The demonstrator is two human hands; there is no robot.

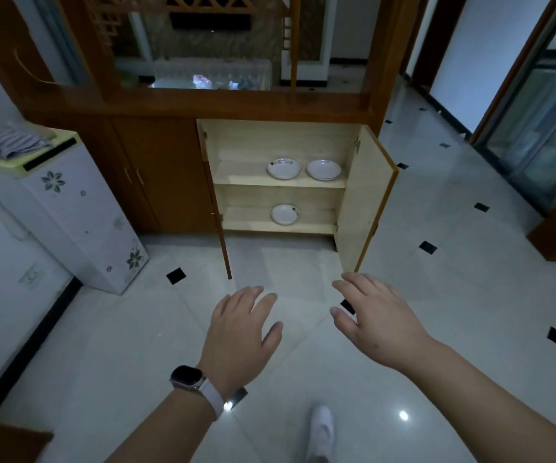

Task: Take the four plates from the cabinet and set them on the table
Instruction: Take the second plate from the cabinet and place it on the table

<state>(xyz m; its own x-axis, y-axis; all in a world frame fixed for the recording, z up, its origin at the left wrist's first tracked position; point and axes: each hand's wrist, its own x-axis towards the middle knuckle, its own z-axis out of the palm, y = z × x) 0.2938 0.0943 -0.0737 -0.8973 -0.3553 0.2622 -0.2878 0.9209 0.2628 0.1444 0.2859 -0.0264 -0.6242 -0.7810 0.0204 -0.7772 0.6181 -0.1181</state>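
the pale tiled floor [437, 295] with small black diamond insets fills most of the view. a tall brown wooden cabinet [156, 168] stands across the far side, its lower right compartment open, with both doors swung out: the right door [366, 195] shows its pale inner face, the left door [218, 208] is seen edge-on. to the left stands a white appliance [79, 208] with flower decals and a striped cloth [6, 140] folded on top.

inside the open compartment, two white plates sit side by side on the upper shelf [236, 177], the left plate [284, 168] just beside the right plate [324, 169]. a third plate [285, 214] lies alone on the lower shelf [316, 218]. only three plates can be made out.

both hands reach forward over the floor, well short of the cabinet. the left hand [239, 332], with a watch [188, 379] at the wrist, has its grip released, fingers spread and holding nothing. the right hand [376, 319] is likewise released and empty. a white shoe [321, 429] shows at the bottom edge.
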